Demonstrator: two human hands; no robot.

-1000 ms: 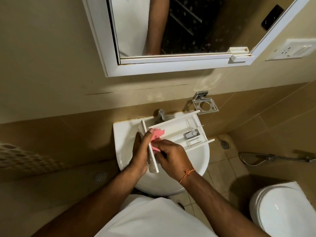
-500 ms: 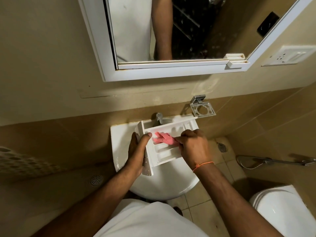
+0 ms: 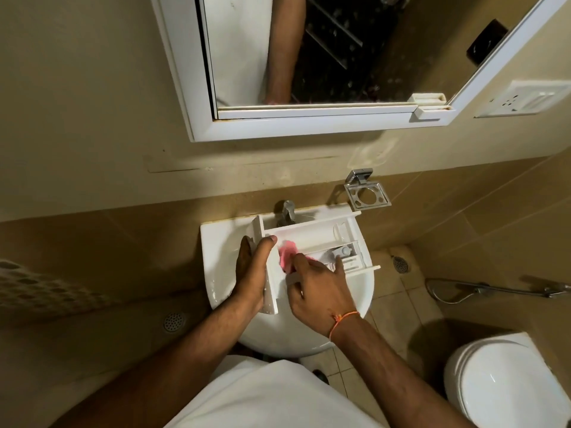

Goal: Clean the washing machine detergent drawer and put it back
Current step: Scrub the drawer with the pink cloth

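Now right hand (image 3: 321,288) presses pink cloth (image 3: 287,256) into drawer (image 3: 309,236)

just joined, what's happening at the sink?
A person is cleaning a white detergent drawer over the bathroom sink. The left hand grips the drawer's front panel end, steadying it above the basin. The right hand presses a pink cloth into one of the drawer's compartments. The tap sits just behind the drawer; whether water is running cannot be told. The drawer is out of the machine, not yet put back.
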